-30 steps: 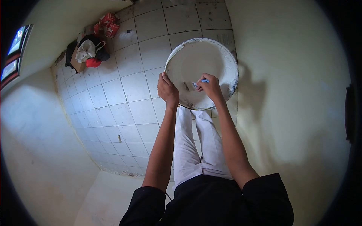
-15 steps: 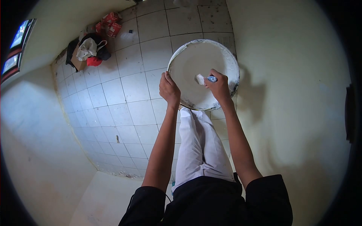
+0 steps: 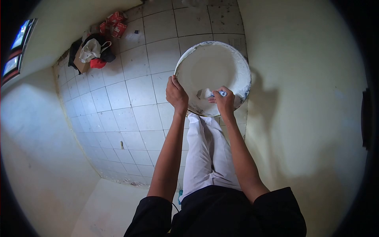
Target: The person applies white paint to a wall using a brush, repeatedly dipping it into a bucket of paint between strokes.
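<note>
A large round bucket with white-smeared inner walls is tilted toward me and contains off-white paint. My left hand is closed on its left rim, thumb at the edge. Inside the bucket, near its lower wall, my right hand grips a paintbrush by its blue-and-white handle. The white-coated bristles point left and lie against the near inner side. Dark smudges mark the bucket's lower right rim.
Pale floor tiles spread to the left, with a small object lying on them. Bags and red boxes are piled by the far left wall. A plain wall rises close on my right.
My right hand and the paintbrush have moved down toward the near side of the bucket. The bristles now show more fully. My left hand stays on the rim.
</note>
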A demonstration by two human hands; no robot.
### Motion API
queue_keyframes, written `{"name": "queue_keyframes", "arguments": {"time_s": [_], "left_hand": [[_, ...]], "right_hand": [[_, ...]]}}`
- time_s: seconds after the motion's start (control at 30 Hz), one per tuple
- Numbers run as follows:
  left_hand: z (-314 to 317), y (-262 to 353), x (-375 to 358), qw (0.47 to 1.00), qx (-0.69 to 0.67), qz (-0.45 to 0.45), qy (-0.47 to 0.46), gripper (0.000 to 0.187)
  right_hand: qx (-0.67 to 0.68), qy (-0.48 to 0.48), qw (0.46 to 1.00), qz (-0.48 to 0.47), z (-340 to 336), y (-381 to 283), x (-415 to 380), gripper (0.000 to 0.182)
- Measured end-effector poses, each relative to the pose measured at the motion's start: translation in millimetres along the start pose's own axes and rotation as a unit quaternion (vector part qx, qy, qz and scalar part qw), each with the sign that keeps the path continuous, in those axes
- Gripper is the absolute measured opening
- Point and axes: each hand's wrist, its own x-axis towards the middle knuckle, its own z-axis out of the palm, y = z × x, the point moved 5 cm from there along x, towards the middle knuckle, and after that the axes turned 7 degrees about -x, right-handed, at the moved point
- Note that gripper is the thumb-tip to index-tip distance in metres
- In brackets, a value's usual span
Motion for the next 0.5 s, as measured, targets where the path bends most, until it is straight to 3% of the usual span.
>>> {"name": "queue_keyframes", "arguments": {"time_s": [0.23,0.5], "left_hand": [[-1.7,6.2,-1.1,1.000,-0.004,-0.014,-0.010,0.044],[-0.1,3.7,-0.6,1.000,0.007,0.003,-0.004,0.045]], "right_hand": [[-0.156,-0.126,0.972,-0.125,9.7,-27.4,8.7,0.011],[-0.172,-0.201,0.957,-0.118,12.7,-35.4,16.5,0.009]]}}
